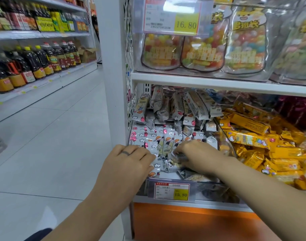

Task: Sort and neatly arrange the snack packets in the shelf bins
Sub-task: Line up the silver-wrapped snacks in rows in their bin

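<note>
Two bins (225, 134): white packets (166, 141) under left hand (131, 162), right hand (199, 153); yellow packets (249, 138).

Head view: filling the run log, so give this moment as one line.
phase: arranging | left hand: presses white packets | right hand: pinches packet | bin: leftmost, lower shelf

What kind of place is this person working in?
Most likely a supermarket or grocery shop: printed price tags on the shelving, rows of large bottles across the aisle, and heaps of snack packets on display.
</note>
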{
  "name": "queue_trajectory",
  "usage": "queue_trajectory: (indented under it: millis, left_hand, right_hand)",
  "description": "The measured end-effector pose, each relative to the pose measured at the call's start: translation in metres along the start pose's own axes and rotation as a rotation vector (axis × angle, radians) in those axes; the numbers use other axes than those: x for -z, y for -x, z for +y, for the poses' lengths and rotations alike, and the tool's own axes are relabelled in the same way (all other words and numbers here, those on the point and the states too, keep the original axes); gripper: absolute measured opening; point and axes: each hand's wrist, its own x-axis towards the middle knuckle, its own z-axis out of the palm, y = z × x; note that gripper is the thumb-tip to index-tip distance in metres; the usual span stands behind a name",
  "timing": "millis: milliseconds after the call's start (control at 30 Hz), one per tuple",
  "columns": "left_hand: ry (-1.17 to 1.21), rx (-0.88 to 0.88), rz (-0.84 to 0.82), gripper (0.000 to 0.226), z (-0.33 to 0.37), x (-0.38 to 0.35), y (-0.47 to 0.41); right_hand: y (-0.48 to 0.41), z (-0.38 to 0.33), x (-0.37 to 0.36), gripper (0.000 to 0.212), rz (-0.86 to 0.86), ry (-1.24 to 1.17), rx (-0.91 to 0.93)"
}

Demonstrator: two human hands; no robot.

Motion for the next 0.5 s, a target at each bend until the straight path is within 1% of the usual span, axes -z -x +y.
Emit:
queue_trajectory:
  millis: [67, 133, 200, 267, 333, 433, 500]
  left_hand:
    - [0.034, 0.001, -0.011, 0.025, 0.002, 0.000, -0.001]
    - [0.064, -0.018, -0.045, 0.037, 0.003, -0.002, -0.002]
    - [0.070, -0.038, -0.078, 0.040, 0.003, -0.004, -0.002]
    - [0.075, -0.032, -0.101, 0.045, 0.001, -0.005, -0.002]
    - [0.063, -0.026, -0.119, 0.049, 0.000, -0.004, -0.001]
    - [0.028, -0.018, -0.102, 0.042, 0.000, -0.001, -0.001]
    - [0.017, -0.011, -0.094, 0.043, 0.000, -0.001, -0.001]
  right_hand:
    - [-0.005, -0.001, -0.004, 0.028, 0.036, 0.014, 0.012]
    - [-0.010, -0.003, -0.006, 0.025, 0.050, 0.062, 0.018]
    - [-0.011, -0.004, -0.005, 0.019, 0.059, 0.100, 0.022]
    - [-0.009, -0.004, 0.000, 0.012, 0.098, 0.054, 0.034]
    - [-0.003, -0.004, 0.010, 0.020, 0.186, -0.050, 0.049]
    - [0.013, -0.006, 0.032, 0.035, 0.295, -0.391, 0.021]
    - [0.022, -0.007, 0.042, 0.038, 0.301, -0.590, 0.017]
